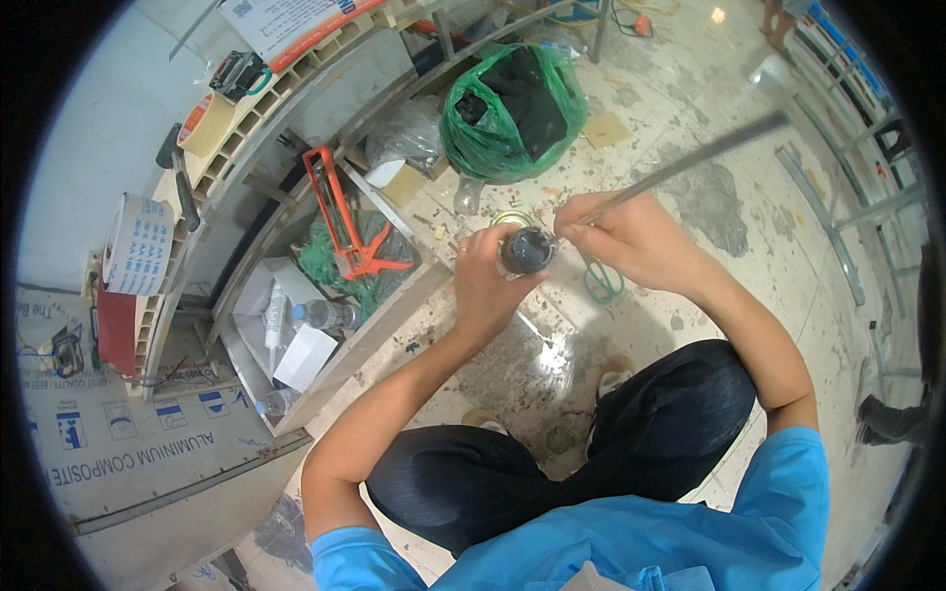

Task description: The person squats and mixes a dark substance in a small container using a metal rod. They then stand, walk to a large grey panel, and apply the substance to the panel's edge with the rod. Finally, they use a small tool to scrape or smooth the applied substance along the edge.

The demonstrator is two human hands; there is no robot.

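A small round can (526,252) with dark contents is tilted toward me, its open mouth showing. My left hand (485,276) is wrapped round its side. Fingers closed, my right hand (631,241) grips a long, narrow grey metal strip (705,158) close to its lower end, right beside the can's rim. The rest of the strip slants up and away to the far right. Whether its tip is inside the can is hidden by my fingers. A gold-coloured round lid (512,219) shows just behind the can. Green-handled scissors (603,283) lie on the floor below my right hand.
A green plastic bag (512,118) stands ahead, stuffed with dark material. To the left, an open wooden compartment (379,325) holds an orange caulking gun (350,222), bottles and a tube. Tape rolls (140,244) sit on the panel edge. Metal frames (828,227) lie at right.
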